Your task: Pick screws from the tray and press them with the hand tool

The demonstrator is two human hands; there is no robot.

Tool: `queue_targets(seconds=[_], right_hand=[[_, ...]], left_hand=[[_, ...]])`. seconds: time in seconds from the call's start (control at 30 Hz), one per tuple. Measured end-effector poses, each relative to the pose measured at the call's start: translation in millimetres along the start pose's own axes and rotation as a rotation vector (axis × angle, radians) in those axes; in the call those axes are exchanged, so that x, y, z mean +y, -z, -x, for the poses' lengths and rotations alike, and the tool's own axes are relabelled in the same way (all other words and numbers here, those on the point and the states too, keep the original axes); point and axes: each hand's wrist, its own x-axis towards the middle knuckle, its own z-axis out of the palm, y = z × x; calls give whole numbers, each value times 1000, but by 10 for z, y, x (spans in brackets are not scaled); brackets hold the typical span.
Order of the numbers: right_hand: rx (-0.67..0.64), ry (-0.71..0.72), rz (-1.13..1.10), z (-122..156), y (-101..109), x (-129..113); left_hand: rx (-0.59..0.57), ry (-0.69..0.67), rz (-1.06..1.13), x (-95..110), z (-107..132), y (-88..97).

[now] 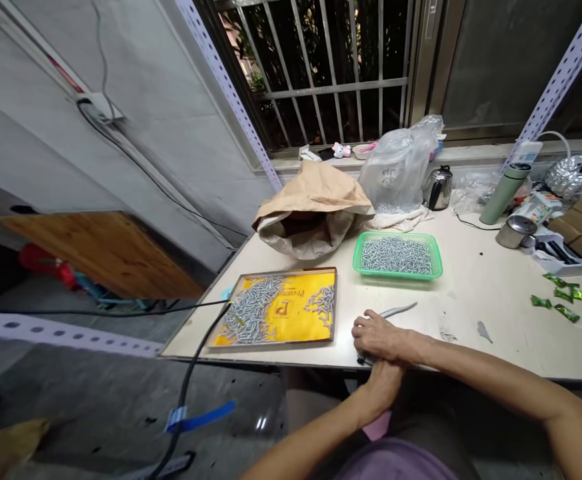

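Note:
My right hand (378, 337) rests on the table's front edge (271, 363) with its fingers curled. Metal tweezers (397, 310) stick out from under its knuckles and lie flat on the top. My left hand (383, 385) comes up from below the edge and is tucked under the right one, so its fingers are hidden. A small dark end shows between the two hands; I cannot make out what it is. To the left lies a yellow tray (285, 310) with piles of small metal screws. Behind the hands stands a green basket (397, 257) full of the same screws.
A brown paper sack (313, 207), a clear plastic bag (395, 170), a steel kettle (439, 188) and a green flask (503, 193) stand at the back. Green wrappers (561, 303) lie at the right. A black cable (191, 373) hangs over the left corner.

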Motion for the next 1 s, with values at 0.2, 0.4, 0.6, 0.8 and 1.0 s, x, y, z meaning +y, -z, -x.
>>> queue_targets(seconds=[0.2, 0.4, 0.6, 0.8, 1.0], right_hand=[[31, 44, -60, 5, 5, 16], [174, 1, -198, -98, 197, 159], [374, -568, -224, -215, 621, 854], [13, -986, -32, -211, 569, 1306], [-9, -820, -28, -570, 322, 1310]], left_hand=[[28, -52, 17, 9, 25, 93], [35, -140, 43, 52, -5, 63], [90, -248, 69, -6, -23, 80], [175, -288, 84, -44, 11, 1], [237, -303, 95, -60, 12, -48]])
